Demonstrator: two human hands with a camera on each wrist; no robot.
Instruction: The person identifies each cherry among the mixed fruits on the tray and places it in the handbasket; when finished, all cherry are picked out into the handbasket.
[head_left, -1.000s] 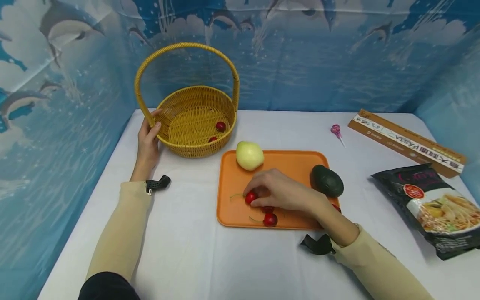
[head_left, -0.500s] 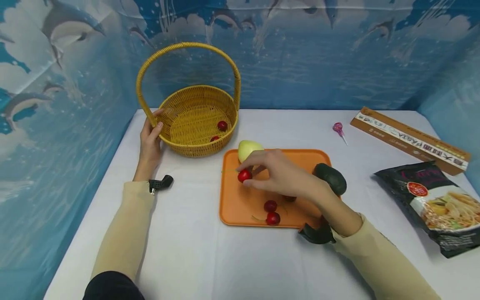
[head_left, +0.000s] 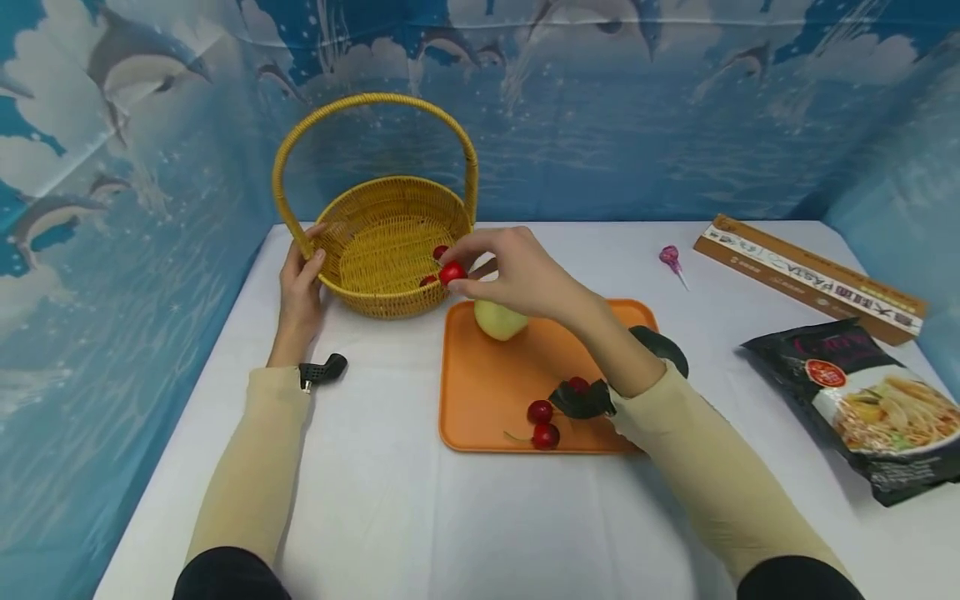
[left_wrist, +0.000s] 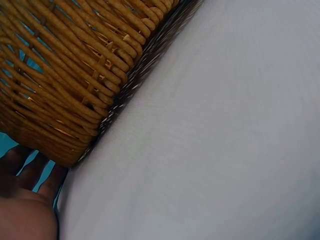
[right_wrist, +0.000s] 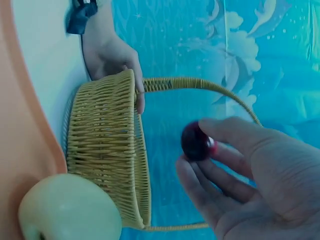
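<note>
Currently the right hand [head_left: 510, 271] pinches a red cherry [head_left: 452, 272] between thumb and fingertips, only as far apart as the fruit is wide. It holds the cherry just above the near right part of the rim of a yellow wicker basket [head_left: 378, 303], and the right wrist view shows fruit and rim apart. On the left, the left hand [head_left: 298, 292] grips the basket's side by the foot of its tall handle, fingers curled over the edge. Two loose cherries [head_left: 440, 252] lie inside, towards the right.

Near and to the right of the basket is an orange tray [head_left: 480, 400]. A pale green fruit [head_left: 497, 322] sits at its far left corner, partly behind the right hand in the head view. Three more cherries, one by the dark wrist strap [head_left: 581, 400], lie on the tray's near part, and a dark green avocado [head_left: 663, 346] shows at its right edge behind the forearm. Farther right on the white tabletop [head_left: 360, 500] are a pink lollipop [head_left: 670, 257], a long brown pasta box [head_left: 810, 279] and, nearer, a black food packet [head_left: 855, 408].
</note>
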